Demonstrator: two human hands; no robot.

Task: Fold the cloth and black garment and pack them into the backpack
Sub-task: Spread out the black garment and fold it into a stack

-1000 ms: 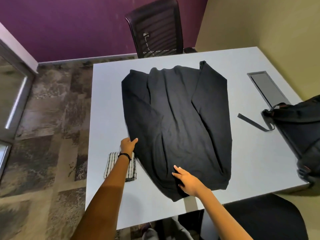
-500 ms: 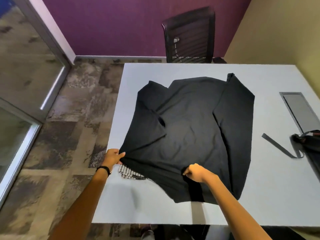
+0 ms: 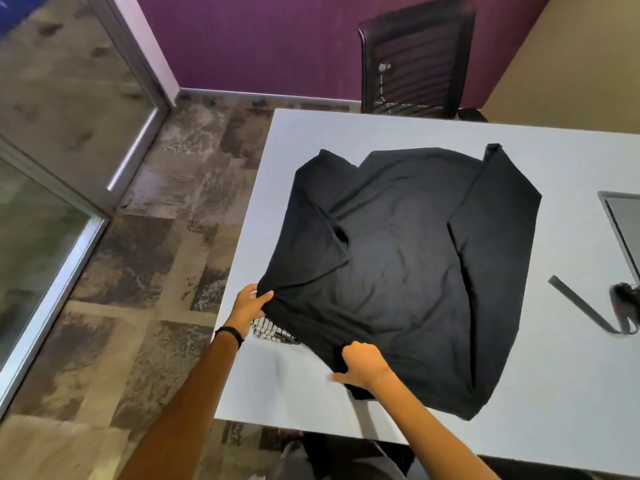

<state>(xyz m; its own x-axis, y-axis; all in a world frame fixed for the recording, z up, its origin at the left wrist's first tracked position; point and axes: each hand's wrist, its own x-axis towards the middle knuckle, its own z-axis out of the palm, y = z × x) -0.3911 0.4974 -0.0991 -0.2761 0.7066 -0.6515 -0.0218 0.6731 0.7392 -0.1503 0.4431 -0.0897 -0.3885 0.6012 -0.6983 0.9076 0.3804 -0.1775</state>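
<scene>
Over on the left a glass partition [image 3: 34, 254] in a metal frame meets the mottled brown floor [image 3: 156, 271], and a purple wall [image 3: 259, 39] runs behind.

The pale table [image 3: 571, 393] takes up the right half of the room. At its eight o'clock edge the person's left hand [image 3: 250, 306], with a dark band [image 3: 228, 332] on the wrist, pinches the near left corner of the black garment [image 3: 398, 271], thumb on top and fingers tucked under the fabric, which pulls into taut creases there. Just beside that hand, toward five o'clock of it, a striped cloth [image 3: 270, 332] lies folded on the table, mostly hidden under the lifted edge of the garment.

The garment lies spread across the middle of the table, its left sleeve folded in over the body and its right side folded in as a long panel. At the garment's six o'clock hem the right hand [image 3: 363, 365] grips a bunch of fabric with curled fingers, its thumb sticking out toward the left.

At the table's twelve o'clock stands a black mesh chair [image 3: 415, 60]. At three o'clock a grey strap [image 3: 581, 306] trails across the tabletop from a dark bit of the backpack [image 3: 625, 299], which is cut off by the edge of view, well apart from the garment. Above it sits a metal panel [image 3: 623, 230] set into the table.
</scene>
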